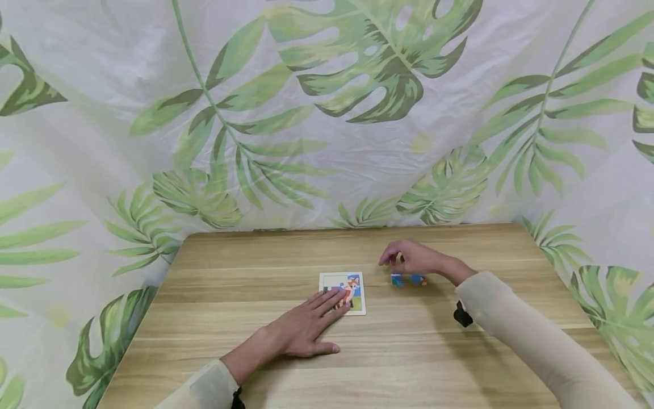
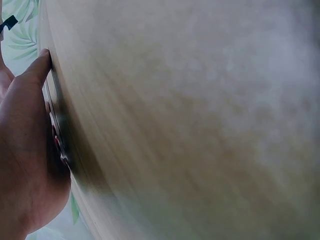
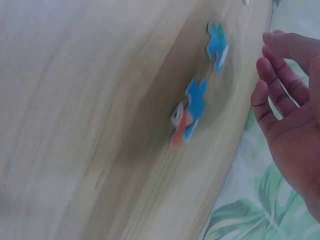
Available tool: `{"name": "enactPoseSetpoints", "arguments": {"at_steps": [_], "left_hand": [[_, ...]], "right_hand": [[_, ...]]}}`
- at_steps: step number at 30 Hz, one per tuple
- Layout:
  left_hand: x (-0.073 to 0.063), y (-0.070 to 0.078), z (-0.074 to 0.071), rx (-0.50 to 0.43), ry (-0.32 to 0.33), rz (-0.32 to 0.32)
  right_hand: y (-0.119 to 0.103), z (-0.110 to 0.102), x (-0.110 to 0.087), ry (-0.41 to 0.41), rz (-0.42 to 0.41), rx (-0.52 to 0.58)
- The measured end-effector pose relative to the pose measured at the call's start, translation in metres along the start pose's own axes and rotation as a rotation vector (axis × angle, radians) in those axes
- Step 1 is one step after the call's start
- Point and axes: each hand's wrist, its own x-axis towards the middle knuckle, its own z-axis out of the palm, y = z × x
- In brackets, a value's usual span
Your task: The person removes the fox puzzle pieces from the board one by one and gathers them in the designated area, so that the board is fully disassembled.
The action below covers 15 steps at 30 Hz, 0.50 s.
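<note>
A small white-framed jigsaw puzzle (image 1: 357, 309) with an orange animal picture lies on the wooden table, its upper left part showing pale backing. My left hand (image 1: 309, 326) rests on it palm down, fingers straight across the lower left of the picture, thumb out on the table. Two loose blue puzzle pieces lie right of the frame: one with some green (image 3: 217, 45), the other with orange and white (image 3: 195, 105). Above and just behind them is my right hand (image 1: 414, 258), fingers loosely bent. In the right wrist view no piece shows between its fingers (image 3: 267, 102).
The wooden table (image 1: 409, 352) extends around the puzzle on all sides. Its back edge meets a pale curtain (image 1: 357, 170) printed with green leaves. A black wrist strap (image 1: 462, 314) shows below the right sleeve.
</note>
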Motion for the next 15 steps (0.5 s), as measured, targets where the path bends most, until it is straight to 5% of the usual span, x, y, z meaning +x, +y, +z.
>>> {"name": "enactPoseSetpoints", "arguments": {"at_steps": [15], "left_hand": [[-0.001,0.002,-0.002,0.012,-0.01,-0.011]], "right_hand": [[-0.017,0.022,0.036,-0.043,-0.049,0.022]]}}
